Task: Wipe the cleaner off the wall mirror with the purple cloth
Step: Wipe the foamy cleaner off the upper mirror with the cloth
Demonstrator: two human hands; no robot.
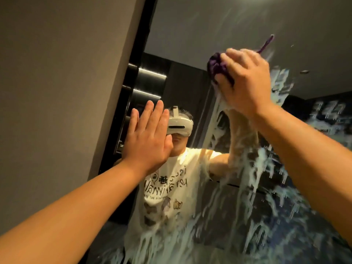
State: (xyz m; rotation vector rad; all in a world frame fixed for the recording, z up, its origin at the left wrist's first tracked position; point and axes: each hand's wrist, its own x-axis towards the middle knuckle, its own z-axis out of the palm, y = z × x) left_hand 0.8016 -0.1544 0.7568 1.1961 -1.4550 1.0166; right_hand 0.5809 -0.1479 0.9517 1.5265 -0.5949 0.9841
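The wall mirror (190,35) fills the middle and right of the head view. White foamy cleaner (253,183) runs down its lower and right parts in drips. My right hand (247,82) is raised high against the glass, shut on a bunched purple cloth (217,66), with a strip of the cloth sticking out above it. My left hand (146,138) lies flat on the mirror near its left edge, fingers straight and together, holding nothing. The glass reflects a person wearing a headset and a pale printed T-shirt.
A plain beige-grey wall (57,92) stands to the left of the mirror's dark frame (133,77). The reflection shows dark cabinets, lit shelves and a grey ceiling behind me.
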